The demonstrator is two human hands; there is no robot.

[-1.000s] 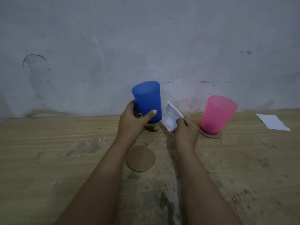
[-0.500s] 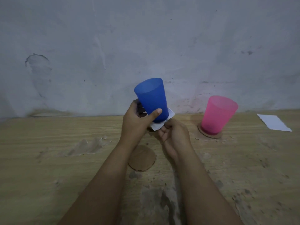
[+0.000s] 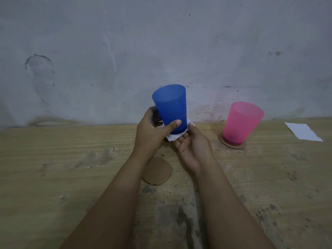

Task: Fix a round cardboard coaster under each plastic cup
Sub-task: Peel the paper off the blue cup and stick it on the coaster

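Plaster wall (image 3: 161, 42), grey and scuffed, backs a worn wooden table (image 3: 53, 168). Held above it, the smooth blue plastic cup (image 3: 170, 108) stands near upright, mouth up, tapering downward. The left hand (image 3: 150, 133) wraps its lower wall, thumb in front. The right hand (image 3: 192, 146), fingers flat, presses a white paper piece (image 3: 171, 137) under its base. The pink cup (image 3: 240, 123) sits on a cardboard coaster (image 3: 231, 143); another round coaster (image 3: 158, 170) lies flat.
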